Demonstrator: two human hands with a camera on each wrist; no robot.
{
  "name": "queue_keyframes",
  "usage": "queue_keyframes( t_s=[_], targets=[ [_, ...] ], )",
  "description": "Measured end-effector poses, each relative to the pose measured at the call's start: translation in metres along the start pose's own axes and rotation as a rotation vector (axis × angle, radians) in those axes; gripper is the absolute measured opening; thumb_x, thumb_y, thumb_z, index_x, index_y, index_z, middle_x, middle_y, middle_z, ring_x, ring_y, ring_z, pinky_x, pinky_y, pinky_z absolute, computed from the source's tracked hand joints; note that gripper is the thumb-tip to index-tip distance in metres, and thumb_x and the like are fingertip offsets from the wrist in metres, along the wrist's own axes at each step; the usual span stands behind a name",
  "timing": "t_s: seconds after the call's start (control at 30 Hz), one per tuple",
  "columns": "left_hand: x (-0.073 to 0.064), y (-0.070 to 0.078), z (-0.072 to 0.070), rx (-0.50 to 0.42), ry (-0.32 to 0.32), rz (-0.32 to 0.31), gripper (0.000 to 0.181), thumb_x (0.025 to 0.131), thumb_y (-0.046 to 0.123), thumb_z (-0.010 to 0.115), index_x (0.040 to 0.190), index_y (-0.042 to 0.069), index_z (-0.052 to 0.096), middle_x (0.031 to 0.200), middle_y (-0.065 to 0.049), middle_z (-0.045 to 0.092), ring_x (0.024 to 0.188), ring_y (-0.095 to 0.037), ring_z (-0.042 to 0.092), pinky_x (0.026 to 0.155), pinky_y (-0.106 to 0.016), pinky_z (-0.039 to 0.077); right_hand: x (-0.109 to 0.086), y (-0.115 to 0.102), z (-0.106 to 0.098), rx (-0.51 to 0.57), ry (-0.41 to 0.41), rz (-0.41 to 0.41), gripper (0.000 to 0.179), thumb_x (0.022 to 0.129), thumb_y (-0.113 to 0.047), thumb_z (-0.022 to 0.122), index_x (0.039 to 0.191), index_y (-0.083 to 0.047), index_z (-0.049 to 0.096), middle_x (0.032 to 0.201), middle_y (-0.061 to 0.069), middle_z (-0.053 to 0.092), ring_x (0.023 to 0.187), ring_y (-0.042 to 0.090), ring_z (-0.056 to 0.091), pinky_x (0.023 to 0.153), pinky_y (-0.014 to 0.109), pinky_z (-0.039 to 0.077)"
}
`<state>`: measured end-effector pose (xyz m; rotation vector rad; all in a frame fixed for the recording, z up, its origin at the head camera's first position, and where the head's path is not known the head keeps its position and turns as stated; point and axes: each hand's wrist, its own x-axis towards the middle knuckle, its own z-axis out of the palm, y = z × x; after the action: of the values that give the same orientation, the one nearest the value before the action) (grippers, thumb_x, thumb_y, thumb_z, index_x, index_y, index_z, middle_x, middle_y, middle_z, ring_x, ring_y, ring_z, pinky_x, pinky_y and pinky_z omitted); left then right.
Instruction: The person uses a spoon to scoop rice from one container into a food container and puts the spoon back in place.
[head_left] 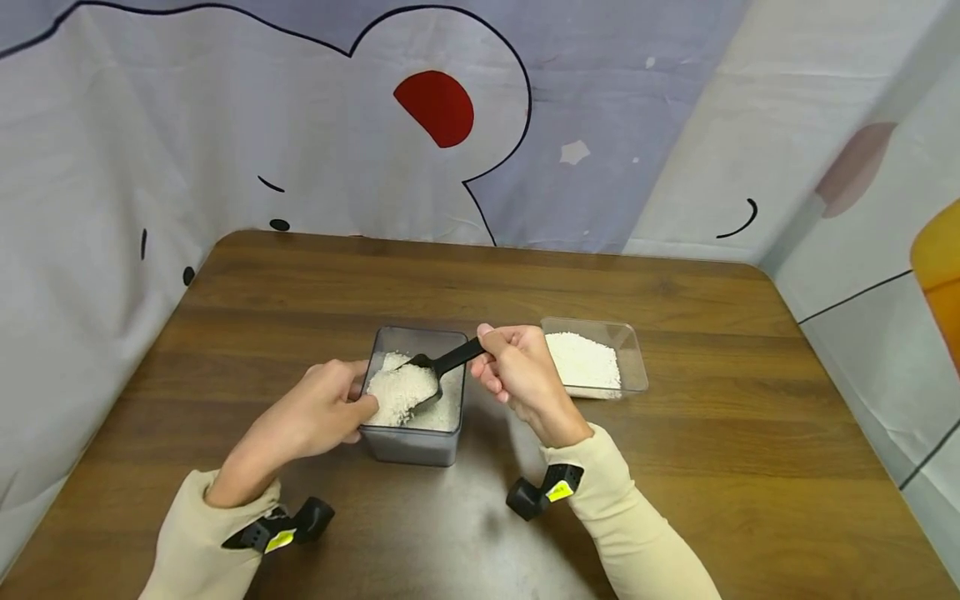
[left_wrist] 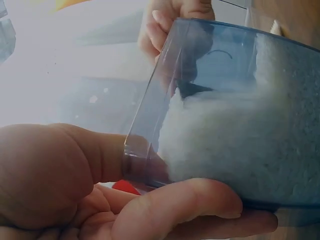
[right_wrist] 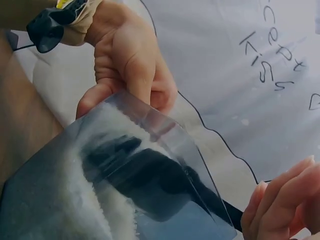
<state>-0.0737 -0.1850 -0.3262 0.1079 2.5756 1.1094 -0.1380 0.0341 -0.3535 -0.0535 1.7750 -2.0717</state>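
Observation:
A clear grey-tinted plastic container [head_left: 412, 447] with white rice-like grains [head_left: 438, 412] inside stands on the table. My left hand [head_left: 311, 412] grips its left wall, thumb over the rim and fingers along the outside. In my right hand [head_left: 525, 371] is the handle of a black scoop [head_left: 457, 357], pinched between thumb and fingers. The scoop's bowl lies inside the container, heaped with grains. Through the clear wall, the right wrist view shows the dark scoop bowl [right_wrist: 155, 182] among the grains. In the left wrist view, grains [left_wrist: 225, 140] press against the wall.
Behind my right hand, a shallow clear tray [head_left: 633, 358] holds a white granular heap [head_left: 585, 362]. The brown wooden table [head_left: 712, 433] has a back edge against a printed curtain [head_left: 600, 125]. An orange-yellow object [head_left: 941, 258] shows at the right edge.

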Motion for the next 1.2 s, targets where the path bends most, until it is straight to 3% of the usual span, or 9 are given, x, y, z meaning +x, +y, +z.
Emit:
queue_keyframes(
  t_s=[0.1, 0.23, 0.33, 0.47, 0.67, 0.7, 0.8, 0.87, 1.2],
  targets=[
    [0.000, 0.000, 0.000, -0.033, -0.004, 0.000, 0.057, 0.084, 0.006, 0.048, 0.136, -0.013, 0.031, 0.053, -0.004, 0.052, 0.053, -0.015, 0.062, 0.049, -0.028, 0.048, 0.000, 0.000, -0.003, 0.043, 0.007, 0.007, 0.029, 0.095, -0.014, 0.044, 0.072, 0.003, 0.049, 0.048, 0.001, 0.051, 0.032, 0.004, 0.034, 0.031, 0.016, 0.024],
    [0.001, 0.001, 0.001, -0.056, -0.004, 0.000, 0.057, 0.084, 0.006, 0.048, 0.135, -0.015, 0.031, 0.078, -0.015, 0.066, 0.057, -0.016, 0.064, 0.051, -0.026, 0.050, 0.000, 0.000, -0.007, 0.076, 0.010, 0.013, 0.028, 0.095, -0.015, 0.045, 0.073, 0.002, 0.049, 0.048, -0.001, 0.051, 0.033, 0.004, 0.034, 0.031, 0.016, 0.024],
    [0.002, 0.000, 0.002, -0.050, 0.007, 0.004, 0.057, 0.084, 0.006, 0.049, 0.135, -0.014, 0.032, 0.082, -0.014, 0.067, 0.055, -0.015, 0.063, 0.049, -0.026, 0.048, 0.000, 0.000, -0.011, 0.097, 0.022, 0.013, 0.026, 0.094, -0.015, 0.045, 0.075, 0.002, 0.050, 0.049, 0.000, 0.051, 0.034, 0.003, 0.035, 0.031, 0.015, 0.025],
    [0.002, 0.001, 0.002, -0.028, 0.020, -0.002, 0.057, 0.084, 0.007, 0.048, 0.136, -0.012, 0.032, 0.069, -0.011, 0.064, 0.052, -0.014, 0.061, 0.047, -0.027, 0.045, 0.002, 0.000, -0.017, 0.135, 0.034, 0.019, 0.025, 0.094, -0.015, 0.045, 0.077, 0.002, 0.050, 0.049, 0.000, 0.052, 0.034, 0.001, 0.035, 0.031, 0.014, 0.024],
    [0.003, 0.001, 0.003, -0.060, 0.027, -0.028, 0.060, 0.085, 0.010, 0.049, 0.135, -0.015, 0.028, 0.089, -0.025, 0.064, 0.059, -0.017, 0.065, 0.051, -0.028, 0.048, 0.005, -0.001, -0.025, 0.199, 0.033, 0.024, 0.025, 0.094, -0.014, 0.045, 0.077, 0.003, 0.050, 0.049, 0.000, 0.051, 0.033, 0.000, 0.033, 0.031, 0.013, 0.023],
    [0.004, 0.001, 0.003, -0.062, 0.026, -0.031, 0.060, 0.085, 0.010, 0.049, 0.136, -0.016, 0.028, 0.087, -0.024, 0.064, 0.059, -0.017, 0.066, 0.050, -0.028, 0.047, 0.006, -0.001, -0.026, 0.208, 0.030, 0.023, 0.026, 0.095, -0.014, 0.045, 0.076, 0.003, 0.050, 0.049, -0.001, 0.051, 0.033, 0.000, 0.033, 0.031, 0.013, 0.023],
    [0.005, 0.000, 0.004, -0.053, 0.024, -0.044, 0.062, 0.086, 0.012, 0.048, 0.137, -0.015, 0.025, 0.059, -0.013, 0.057, 0.060, -0.017, 0.066, 0.048, -0.029, 0.045, 0.006, -0.004, -0.028, 0.230, 0.029, 0.026, 0.027, 0.095, -0.014, 0.045, 0.074, 0.002, 0.050, 0.049, -0.001, 0.050, 0.033, -0.001, 0.033, 0.031, 0.012, 0.023],
    [0.005, 0.000, 0.004, -0.044, 0.028, -0.044, 0.062, 0.086, 0.012, 0.048, 0.137, -0.015, 0.025, 0.054, -0.007, 0.054, 0.060, -0.016, 0.065, 0.048, -0.029, 0.044, 0.006, -0.005, -0.030, 0.248, 0.024, 0.027, 0.028, 0.095, -0.014, 0.044, 0.072, 0.001, 0.051, 0.049, -0.001, 0.050, 0.033, -0.001, 0.033, 0.031, 0.012, 0.023],
    [0.008, -0.001, 0.005, 0.012, 0.011, -0.048, 0.062, 0.085, 0.010, 0.048, 0.138, -0.014, 0.024, 0.058, -0.001, 0.049, 0.053, -0.011, 0.055, 0.046, -0.027, 0.040, 0.004, -0.012, -0.040, 0.338, -0.003, 0.003, 0.031, 0.096, -0.013, 0.043, 0.069, -0.002, 0.052, 0.051, 0.000, 0.050, 0.032, -0.002, 0.035, 0.030, 0.011, 0.022]
  ],
)
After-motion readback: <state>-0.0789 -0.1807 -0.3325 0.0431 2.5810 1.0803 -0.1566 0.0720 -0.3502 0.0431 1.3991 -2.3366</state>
